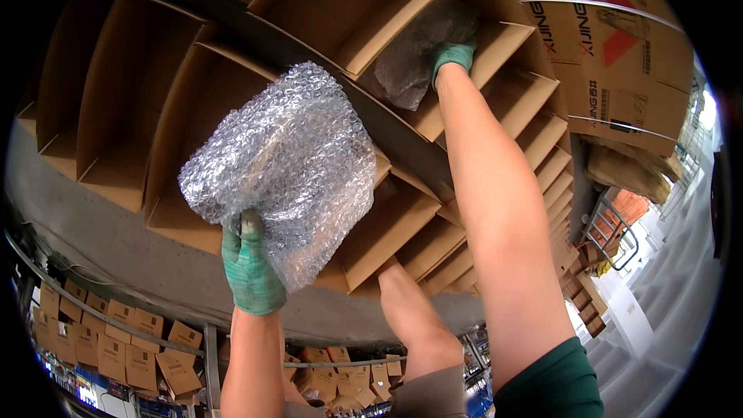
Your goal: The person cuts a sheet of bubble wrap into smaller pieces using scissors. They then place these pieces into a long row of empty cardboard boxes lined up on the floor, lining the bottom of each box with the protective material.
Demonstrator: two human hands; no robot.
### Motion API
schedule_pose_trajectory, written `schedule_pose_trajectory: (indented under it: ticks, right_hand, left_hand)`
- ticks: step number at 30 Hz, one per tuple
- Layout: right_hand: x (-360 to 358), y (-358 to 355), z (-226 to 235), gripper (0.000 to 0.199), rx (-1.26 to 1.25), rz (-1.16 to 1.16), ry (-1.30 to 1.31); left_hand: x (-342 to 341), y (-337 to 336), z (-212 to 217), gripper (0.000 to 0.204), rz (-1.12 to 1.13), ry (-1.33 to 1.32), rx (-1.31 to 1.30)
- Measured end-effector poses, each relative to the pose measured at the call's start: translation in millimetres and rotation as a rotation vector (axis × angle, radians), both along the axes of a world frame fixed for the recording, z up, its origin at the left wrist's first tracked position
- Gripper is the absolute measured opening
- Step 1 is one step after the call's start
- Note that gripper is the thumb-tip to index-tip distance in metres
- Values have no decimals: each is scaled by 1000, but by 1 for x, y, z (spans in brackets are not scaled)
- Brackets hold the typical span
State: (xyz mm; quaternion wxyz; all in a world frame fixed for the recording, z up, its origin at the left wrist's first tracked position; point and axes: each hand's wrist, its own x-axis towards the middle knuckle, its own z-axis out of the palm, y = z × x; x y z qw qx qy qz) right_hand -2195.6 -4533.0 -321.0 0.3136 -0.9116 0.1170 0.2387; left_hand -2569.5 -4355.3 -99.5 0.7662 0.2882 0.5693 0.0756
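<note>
My left hand [254, 271], in a green knit glove, pinches the lower edge of a crumpled sheet of clear bubble wrap [309, 151], thumb on top. The wrap spreads upward over open cardboard boxes. Farther away and to the right, my right hand [454, 56], gloved alike, reaches into an open cardboard box [379, 35]. It touches a second piece of bubble wrap [414, 50], greyish in the shade, lying inside that box. The right fingers are mostly hidden, so their grip does not show.
Rows of open boxes [116, 108] stand tightly together, flaps up. Large printed cartons [619, 46] with straps are stacked at the right. A metal rail [131, 329] runs along the lower left, with small brown boxes [124, 348] behind it. My bare leg [414, 313] is close to the boxes.
</note>
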Motion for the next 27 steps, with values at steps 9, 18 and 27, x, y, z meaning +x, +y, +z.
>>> schedule_pose_trajectory:
  ticks: [9, 18, 27]
  right_hand:
    - [10, -4, -30, 58, -734, 516, 4]
    - [-20, 9, 1, 62, -510, 949, 192]
    - [-119, 42, 230, 60, 364, 194, 661]
  left_hand:
    - [-17, 29, 6, 55, 92, 56, -45]
    - [-18, 22, 4, 56, -219, -15, 45]
    - [-37, 22, 25, 57, -124, -245, -152]
